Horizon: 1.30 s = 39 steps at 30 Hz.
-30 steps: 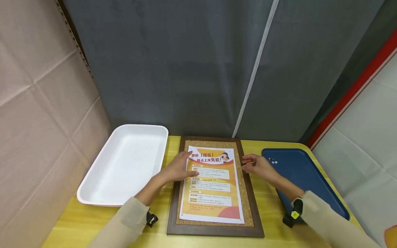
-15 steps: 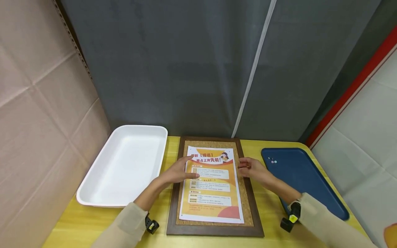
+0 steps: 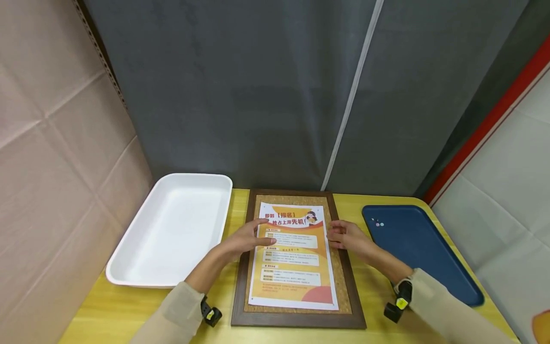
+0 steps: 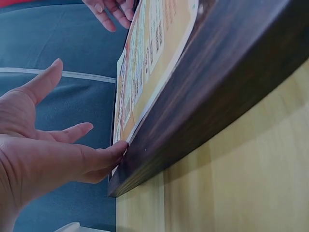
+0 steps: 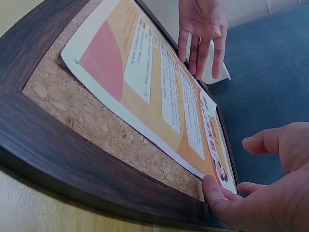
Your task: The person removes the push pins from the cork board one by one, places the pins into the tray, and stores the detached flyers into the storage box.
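Note:
An orange and white printed poster [image 3: 292,282] lies on a cork board with a dark brown wooden frame [image 3: 296,319]. Small dark dots show at the poster's corners. My left hand [image 3: 242,240] reaches over the frame's left side, fingers loosely extended over the poster's upper left edge. In the left wrist view, its fingertips [image 4: 116,151] are right at the paper's edge. From the other side, my right hand [image 3: 350,239] reaches to the poster's upper right edge. Its fingertip [image 5: 210,186] meets that edge in the right wrist view, the other fingers relaxed.
A white rectangular basin [image 3: 172,229] stands left of the board. To the right is a dark blue tray [image 3: 429,253] with several small round pieces [image 3: 378,223] near its far left corner. A grey curtain [image 3: 258,95] hangs behind the yellow wooden table [image 3: 215,329].
My right hand has moved left, from over the frame's right side to the poster's right edge. The left fingers have shifted only slightly. The poster and board stay in place.

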{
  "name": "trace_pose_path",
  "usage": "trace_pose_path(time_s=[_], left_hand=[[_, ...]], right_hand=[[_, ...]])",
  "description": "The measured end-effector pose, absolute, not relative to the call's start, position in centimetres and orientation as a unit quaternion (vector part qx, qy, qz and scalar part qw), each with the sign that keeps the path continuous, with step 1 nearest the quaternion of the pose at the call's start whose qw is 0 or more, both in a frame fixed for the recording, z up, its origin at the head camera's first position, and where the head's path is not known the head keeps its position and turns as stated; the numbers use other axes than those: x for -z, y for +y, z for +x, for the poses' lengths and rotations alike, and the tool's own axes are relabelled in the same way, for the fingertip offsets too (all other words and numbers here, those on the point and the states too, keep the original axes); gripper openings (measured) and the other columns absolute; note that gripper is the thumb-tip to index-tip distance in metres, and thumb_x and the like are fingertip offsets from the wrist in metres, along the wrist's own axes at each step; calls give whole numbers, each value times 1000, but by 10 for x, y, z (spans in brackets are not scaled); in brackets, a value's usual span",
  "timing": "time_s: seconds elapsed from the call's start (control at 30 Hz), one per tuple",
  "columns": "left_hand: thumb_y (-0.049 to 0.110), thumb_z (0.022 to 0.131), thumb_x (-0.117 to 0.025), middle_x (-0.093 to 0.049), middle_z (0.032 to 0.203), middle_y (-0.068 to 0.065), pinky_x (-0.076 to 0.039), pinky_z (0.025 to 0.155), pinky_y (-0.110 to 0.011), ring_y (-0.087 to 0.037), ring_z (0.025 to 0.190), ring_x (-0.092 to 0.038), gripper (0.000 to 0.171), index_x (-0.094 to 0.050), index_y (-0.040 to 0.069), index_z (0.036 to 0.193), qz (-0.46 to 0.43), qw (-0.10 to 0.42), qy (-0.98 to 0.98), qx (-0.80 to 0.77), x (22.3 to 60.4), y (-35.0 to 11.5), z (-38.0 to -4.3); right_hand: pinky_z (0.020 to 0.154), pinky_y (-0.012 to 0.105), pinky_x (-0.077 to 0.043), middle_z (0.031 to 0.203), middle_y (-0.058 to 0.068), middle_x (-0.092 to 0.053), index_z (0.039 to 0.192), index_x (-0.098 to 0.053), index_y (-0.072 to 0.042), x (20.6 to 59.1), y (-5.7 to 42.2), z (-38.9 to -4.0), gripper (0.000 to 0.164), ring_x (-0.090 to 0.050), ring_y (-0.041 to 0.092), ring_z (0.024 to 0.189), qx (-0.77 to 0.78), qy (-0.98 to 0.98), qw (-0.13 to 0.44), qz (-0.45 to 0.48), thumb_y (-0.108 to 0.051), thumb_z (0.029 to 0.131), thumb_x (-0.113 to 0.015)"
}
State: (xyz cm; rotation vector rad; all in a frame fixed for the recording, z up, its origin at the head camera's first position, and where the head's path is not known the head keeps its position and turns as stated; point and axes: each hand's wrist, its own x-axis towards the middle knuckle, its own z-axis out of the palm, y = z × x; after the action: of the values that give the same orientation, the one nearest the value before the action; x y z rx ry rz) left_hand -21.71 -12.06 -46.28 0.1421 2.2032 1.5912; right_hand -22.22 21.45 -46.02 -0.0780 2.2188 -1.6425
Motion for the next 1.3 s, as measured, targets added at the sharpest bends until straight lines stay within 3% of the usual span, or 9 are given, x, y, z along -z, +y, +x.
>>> trace_pose_path(time_s=[0.17,0.37,0.57,0.73,0.87,1.03,1.13,1.3], left_hand=[[22,95,-82,-22,172,-27,-22,126,-66,-49,159,-17,81,-39,4,162,41,215,765,-605,463,-123,-220],[19,96,-80,-24,172,-25,-21,127,-62,-49,159,-17,78,-41,2,161,36,210,741,-637,467,-124,-223],[19,97,-79,-29,170,-25,-26,126,-61,-48,158,-21,72,-45,3,159,33,193,741,-642,469,-122,-224],[19,98,-78,-25,171,-26,-28,125,-61,-47,158,-21,72,-45,3,160,33,189,740,-644,473,-124,-226],[17,98,-78,-32,168,-25,-32,123,-61,-46,156,-30,70,-47,3,158,24,182,746,-640,477,-125,-224],[11,98,-77,-54,153,-22,-39,121,-56,-39,144,-48,67,-47,-1,156,26,190,748,-635,481,-124,-224],[7,99,-74,-62,144,-22,-42,119,-53,-36,136,-56,67,-44,-4,158,33,198,740,-642,480,-123,-225],[4,99,-73,-60,146,-24,-45,116,-53,-40,134,-57,69,-41,-3,159,31,204,738,-642,475,-122,-226]], right_hand=[[99,41,-60,135,36,-49,154,-26,22,464,215,-223,55,-62,36,123,603,774,191,-37,2,108,-50],[99,40,-60,130,33,-54,151,-37,20,470,211,-224,50,-64,35,120,612,771,174,-9,1,107,-54],[89,29,-61,130,31,-56,144,-48,17,477,207,-225,44,-65,25,111,611,776,156,0,-1,106,-59],[85,29,-58,129,28,-60,142,-54,13,481,202,-226,43,-64,24,107,590,794,145,5,-3,102,-64],[79,31,-56,123,22,-64,141,-58,10,483,199,-225,43,-62,23,99,572,809,139,-1,-4,101,-66],[67,29,-49,113,17,-64,143,-60,6,485,195,-224,44,-58,23,84,562,815,137,-10,-6,101,-68],[63,29,-47,124,21,-62,145,-58,5,487,194,-223,49,-60,23,84,570,811,134,-10,-6,99,-69],[62,29,-48,137,23,-58,146,-58,2,490,193,-223,56,-60,24,87,563,817,121,2,-3,93,-76]])
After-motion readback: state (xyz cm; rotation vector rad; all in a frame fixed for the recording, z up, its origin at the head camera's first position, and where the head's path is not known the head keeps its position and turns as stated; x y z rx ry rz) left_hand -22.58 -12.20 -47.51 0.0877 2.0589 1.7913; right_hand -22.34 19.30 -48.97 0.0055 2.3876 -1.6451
